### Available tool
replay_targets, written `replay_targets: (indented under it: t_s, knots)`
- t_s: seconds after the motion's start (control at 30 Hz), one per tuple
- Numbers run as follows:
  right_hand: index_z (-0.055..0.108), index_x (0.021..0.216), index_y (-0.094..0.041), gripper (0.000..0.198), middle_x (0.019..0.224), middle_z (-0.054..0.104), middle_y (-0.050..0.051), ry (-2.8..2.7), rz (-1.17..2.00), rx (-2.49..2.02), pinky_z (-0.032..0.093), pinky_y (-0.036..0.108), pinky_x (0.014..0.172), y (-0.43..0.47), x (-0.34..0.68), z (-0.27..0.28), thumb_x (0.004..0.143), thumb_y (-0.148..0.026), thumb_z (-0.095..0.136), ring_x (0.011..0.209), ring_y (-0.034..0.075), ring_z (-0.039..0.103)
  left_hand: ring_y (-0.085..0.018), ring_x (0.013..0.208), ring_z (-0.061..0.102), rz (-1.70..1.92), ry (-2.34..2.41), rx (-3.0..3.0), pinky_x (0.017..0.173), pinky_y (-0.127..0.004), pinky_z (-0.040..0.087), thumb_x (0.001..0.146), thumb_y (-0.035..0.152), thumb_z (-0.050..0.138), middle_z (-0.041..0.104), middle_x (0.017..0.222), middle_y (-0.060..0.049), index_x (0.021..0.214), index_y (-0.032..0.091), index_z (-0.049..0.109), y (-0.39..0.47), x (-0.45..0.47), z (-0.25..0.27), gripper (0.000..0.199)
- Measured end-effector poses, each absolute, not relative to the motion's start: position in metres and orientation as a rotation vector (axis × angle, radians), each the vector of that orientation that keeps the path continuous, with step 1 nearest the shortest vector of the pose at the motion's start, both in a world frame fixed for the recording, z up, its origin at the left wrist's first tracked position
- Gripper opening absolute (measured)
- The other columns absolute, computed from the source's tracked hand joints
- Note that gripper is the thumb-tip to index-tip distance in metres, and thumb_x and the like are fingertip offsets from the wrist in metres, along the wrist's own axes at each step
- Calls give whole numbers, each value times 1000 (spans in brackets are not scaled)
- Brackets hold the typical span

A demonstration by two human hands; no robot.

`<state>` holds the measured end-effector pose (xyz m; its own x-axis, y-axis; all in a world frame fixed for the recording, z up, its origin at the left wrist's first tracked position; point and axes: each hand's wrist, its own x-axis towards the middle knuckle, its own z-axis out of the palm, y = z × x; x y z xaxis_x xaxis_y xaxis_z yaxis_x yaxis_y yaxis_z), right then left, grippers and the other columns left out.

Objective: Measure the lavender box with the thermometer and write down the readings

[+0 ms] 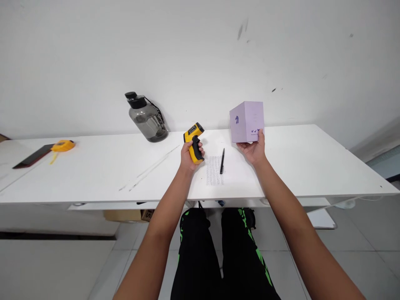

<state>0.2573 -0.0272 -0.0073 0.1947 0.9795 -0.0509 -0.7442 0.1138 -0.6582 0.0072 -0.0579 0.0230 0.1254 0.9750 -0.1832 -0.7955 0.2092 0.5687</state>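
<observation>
My left hand [188, 157] is wrapped round the black grip of a yellow infrared thermometer gun [193, 135], held above the white table. Its nose tilts up and to the right. A purple box [253, 118] with small dark prints rests in my right hand [254, 151], fingers under its base and thumb on its front face. Between the two hands, a black pen [222, 161] lies on a sheet of paper [237, 177] covered with rows of handwriting on its left part.
Against the wall stands a grey see-through water bottle [146, 118] with a black lid. Far left on the white table [103, 166] lie a yellow tape measure [63, 145] and a flat dark item [33, 156]. Under the table is a cardboard box [123, 215].
</observation>
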Motion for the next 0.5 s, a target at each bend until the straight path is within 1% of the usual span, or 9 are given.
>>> replay_targets:
  t_s: [0.13, 0.23, 0.4, 0.5]
  knots:
    - [58, 122, -30, 63, 119, 65, 6, -446, 1328, -642, 60, 47, 90, -28, 258, -6, 74, -72, 65, 109, 25, 64, -8, 51, 57, 1296, 645, 461, 53, -20, 51, 84, 23, 54, 63, 68, 0, 86, 16, 58, -59, 13, 18, 8]
    - [58, 122, -30, 61, 118, 66, 5, -471, 1331, -636, 60, 46, 90, -30, 260, -3, 76, -71, 65, 110, 25, 65, -8, 51, 56, 1258, 725, 504, 52, -20, 51, 82, 22, 59, 61, 66, 1, 83, 16, 58, -58, 17, 14, 6]
    - [60, 123, -31, 58, 115, 68, 5, -530, 1311, -634, 60, 45, 91, -34, 258, -1, 80, -69, 62, 112, 24, 65, -7, 48, 53, 1176, 807, 557, 49, -20, 47, 79, 24, 66, 58, 63, 3, 78, 17, 56, -54, 19, 9, 12]
    - [61, 121, -31, 57, 115, 69, 4, -553, 1307, -668, 60, 43, 91, -35, 253, -3, 80, -70, 62, 111, 23, 65, -7, 48, 53, 1175, 826, 622, 49, -21, 47, 76, 25, 69, 58, 64, 3, 78, 17, 56, -54, 19, 7, 16]
